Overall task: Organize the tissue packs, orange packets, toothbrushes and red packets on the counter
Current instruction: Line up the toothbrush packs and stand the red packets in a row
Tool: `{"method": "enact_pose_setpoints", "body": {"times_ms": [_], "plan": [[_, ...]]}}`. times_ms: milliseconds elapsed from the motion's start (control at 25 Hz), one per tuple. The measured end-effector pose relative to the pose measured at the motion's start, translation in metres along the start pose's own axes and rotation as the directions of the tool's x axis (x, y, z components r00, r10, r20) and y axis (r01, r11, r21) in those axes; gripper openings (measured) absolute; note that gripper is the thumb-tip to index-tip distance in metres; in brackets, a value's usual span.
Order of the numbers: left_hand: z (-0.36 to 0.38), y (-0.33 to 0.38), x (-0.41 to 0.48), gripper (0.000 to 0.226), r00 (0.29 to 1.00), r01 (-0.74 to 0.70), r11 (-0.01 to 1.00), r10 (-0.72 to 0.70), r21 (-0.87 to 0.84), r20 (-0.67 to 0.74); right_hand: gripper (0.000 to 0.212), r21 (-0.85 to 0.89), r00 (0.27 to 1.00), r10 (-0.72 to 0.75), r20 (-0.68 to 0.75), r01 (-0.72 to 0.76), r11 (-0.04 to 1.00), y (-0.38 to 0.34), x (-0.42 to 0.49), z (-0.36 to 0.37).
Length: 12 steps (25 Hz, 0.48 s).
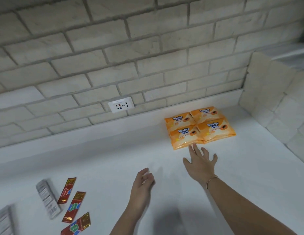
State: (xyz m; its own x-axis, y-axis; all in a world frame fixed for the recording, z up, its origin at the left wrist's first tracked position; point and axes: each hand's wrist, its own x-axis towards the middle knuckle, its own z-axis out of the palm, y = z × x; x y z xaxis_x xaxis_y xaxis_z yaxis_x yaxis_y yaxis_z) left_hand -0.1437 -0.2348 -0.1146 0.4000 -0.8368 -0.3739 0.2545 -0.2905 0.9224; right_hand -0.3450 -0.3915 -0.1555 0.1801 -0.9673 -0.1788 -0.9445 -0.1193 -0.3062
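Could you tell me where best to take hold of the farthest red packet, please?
Probably pinch the farthest red packet by its far gold end, coming from the right with the left hand. It lies flat, long and thin; the grey pack crowds its near left edge, while its right side is free.

I'm at what looks like a home counter, kitchen or bathroom. A white wall socket point(121, 107) is set low in a pale brick-tiled wall point(148, 48). Just below the socket, a smooth white surface point(114, 150) runs along the wall and into a tiled corner off to the socket's right.
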Motion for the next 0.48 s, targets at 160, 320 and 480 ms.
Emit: {"method": "enact_pose_setpoints", "body": {"times_ms": [160,320,480], "plan": [[-0.036,0.008,-0.009,0.018,0.999,-0.031,0.984,0.028,0.177,0.02,0.054,0.118,0.997,0.06,0.038,-0.064,0.991,-0.03,-0.027,0.002],[-0.075,0.023,-0.02,0.016,0.996,-0.081,0.952,0.071,0.294,0.044,0.036,0.268,0.993,0.101,0.068,-0.115,0.957,-0.076,-0.069,0.007],[-0.123,0.03,-0.028,0.019,0.995,-0.099,0.938,0.087,0.332,0.049,0.042,0.108,0.998,-0.01,0.065,0.003,0.994,-0.122,-0.115,0.04]]}}
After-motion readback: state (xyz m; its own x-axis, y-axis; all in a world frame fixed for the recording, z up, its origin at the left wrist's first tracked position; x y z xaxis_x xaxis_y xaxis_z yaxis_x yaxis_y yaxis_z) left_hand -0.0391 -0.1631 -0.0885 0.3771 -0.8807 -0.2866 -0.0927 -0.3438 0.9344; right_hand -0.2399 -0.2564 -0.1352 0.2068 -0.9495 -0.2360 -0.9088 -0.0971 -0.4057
